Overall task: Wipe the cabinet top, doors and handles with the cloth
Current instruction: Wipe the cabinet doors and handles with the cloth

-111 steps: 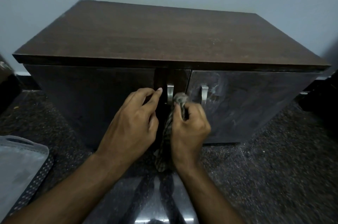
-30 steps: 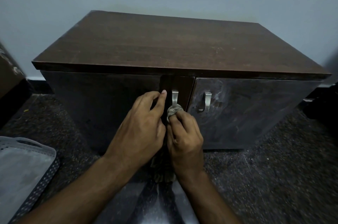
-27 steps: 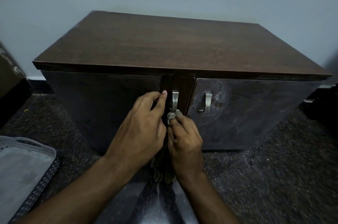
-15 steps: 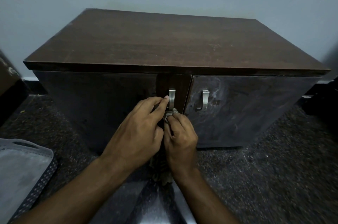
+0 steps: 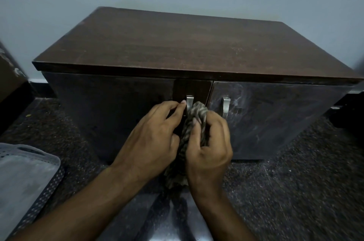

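Note:
A low dark wooden cabinet stands against the wall, with two doors and two metal handles. My right hand grips a striped grey cloth bunched against the left door's handle. The cloth's tail hangs down between my hands. My left hand rests on the left door beside that handle, fingertips touching the door's edge. The right door shows pale smears around its handle.
A grey perforated plastic tray lies on the dark speckled floor at the lower left. A brown box stands at the far left edge. A dark object sits right of the cabinet. A shiny metal surface is below my wrists.
My right hand has slid the cloth up from the bottom of the left handle to its upper part, and more cloth shows above my fingers. My left hand stays on the door.

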A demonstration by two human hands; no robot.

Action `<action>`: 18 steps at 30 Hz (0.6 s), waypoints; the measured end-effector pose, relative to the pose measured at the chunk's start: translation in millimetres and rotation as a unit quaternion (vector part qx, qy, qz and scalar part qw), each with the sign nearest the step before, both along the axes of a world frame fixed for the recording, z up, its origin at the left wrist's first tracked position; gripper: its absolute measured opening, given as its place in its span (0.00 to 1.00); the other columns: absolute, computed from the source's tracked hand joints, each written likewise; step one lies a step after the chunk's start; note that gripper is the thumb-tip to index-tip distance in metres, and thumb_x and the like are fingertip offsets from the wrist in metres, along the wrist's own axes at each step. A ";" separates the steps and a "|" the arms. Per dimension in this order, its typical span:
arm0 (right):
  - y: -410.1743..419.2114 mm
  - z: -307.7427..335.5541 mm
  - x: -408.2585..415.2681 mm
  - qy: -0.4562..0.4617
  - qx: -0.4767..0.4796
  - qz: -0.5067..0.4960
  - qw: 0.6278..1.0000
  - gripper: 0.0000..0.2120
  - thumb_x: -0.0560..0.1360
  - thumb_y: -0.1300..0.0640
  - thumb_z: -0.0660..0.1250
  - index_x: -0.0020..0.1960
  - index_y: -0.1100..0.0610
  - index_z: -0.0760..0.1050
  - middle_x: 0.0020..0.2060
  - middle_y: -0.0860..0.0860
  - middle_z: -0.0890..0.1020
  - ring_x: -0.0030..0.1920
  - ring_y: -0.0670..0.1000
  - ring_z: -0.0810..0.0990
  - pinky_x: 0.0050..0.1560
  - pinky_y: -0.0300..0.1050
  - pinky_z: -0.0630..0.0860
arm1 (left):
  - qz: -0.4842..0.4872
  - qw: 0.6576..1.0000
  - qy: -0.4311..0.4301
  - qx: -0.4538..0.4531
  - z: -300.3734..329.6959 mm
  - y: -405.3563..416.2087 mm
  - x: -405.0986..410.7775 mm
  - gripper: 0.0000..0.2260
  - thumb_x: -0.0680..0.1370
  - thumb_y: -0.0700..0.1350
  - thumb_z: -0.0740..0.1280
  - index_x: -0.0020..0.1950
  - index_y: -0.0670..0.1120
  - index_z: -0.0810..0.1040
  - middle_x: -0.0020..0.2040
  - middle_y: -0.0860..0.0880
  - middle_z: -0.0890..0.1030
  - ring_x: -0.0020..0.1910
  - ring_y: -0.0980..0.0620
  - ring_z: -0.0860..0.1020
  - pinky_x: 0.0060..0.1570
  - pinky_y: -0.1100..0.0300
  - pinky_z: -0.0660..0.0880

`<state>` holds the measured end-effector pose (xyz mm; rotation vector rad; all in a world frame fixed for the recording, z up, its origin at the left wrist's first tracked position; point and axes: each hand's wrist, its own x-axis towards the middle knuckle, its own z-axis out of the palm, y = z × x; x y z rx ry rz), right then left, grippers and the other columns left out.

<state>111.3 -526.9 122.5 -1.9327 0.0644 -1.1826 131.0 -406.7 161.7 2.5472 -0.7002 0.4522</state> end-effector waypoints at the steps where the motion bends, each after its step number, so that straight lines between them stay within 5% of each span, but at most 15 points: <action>1: 0.7 5.2 3.5 0.000 0.002 0.008 1.000 0.10 0.76 0.71 0.69 0.57 0.69 0.78 0.52 0.57 0.81 0.53 0.43 0.77 0.56 0.27 0.71 | 0.000 1.000 -0.002 -0.005 0.4 -0.9 0.1 0.29 0.73 0.38 0.65 0.75 0.43 0.67 0.68 0.49 0.71 0.66 0.54 0.69 0.65 0.63 0.69; 9: 1.1 -6.8 6.4 0.008 -0.092 0.069 0.993 0.14 0.75 0.76 0.65 0.58 0.69 0.79 0.53 0.60 0.78 0.54 0.48 0.77 0.53 0.37 0.78 | 0.012 1.000 -0.002 -0.028 -3.6 1.2 1.4 0.29 0.72 0.36 0.63 0.74 0.42 0.69 0.65 0.49 0.73 0.65 0.54 0.70 0.62 0.66 0.68; 12: 1.8 4.2 10.3 0.000 -0.097 0.067 0.993 0.12 0.77 0.73 0.65 0.58 0.67 0.81 0.55 0.62 0.76 0.55 0.50 0.77 0.55 0.34 0.76 | 0.018 0.999 0.004 -0.032 -3.7 0.7 0.7 0.30 0.71 0.35 0.65 0.75 0.42 0.68 0.66 0.49 0.72 0.66 0.55 0.69 0.62 0.67 0.67; 18: -4.3 4.8 20.5 -0.009 -0.153 0.045 0.987 0.09 0.80 0.68 0.66 0.59 0.68 0.81 0.54 0.62 0.80 0.53 0.56 0.80 0.53 0.47 0.80 | 0.019 0.999 0.010 -0.035 -4.6 1.2 0.5 0.32 0.70 0.33 0.65 0.75 0.41 0.67 0.67 0.48 0.71 0.67 0.52 0.70 0.65 0.66 0.66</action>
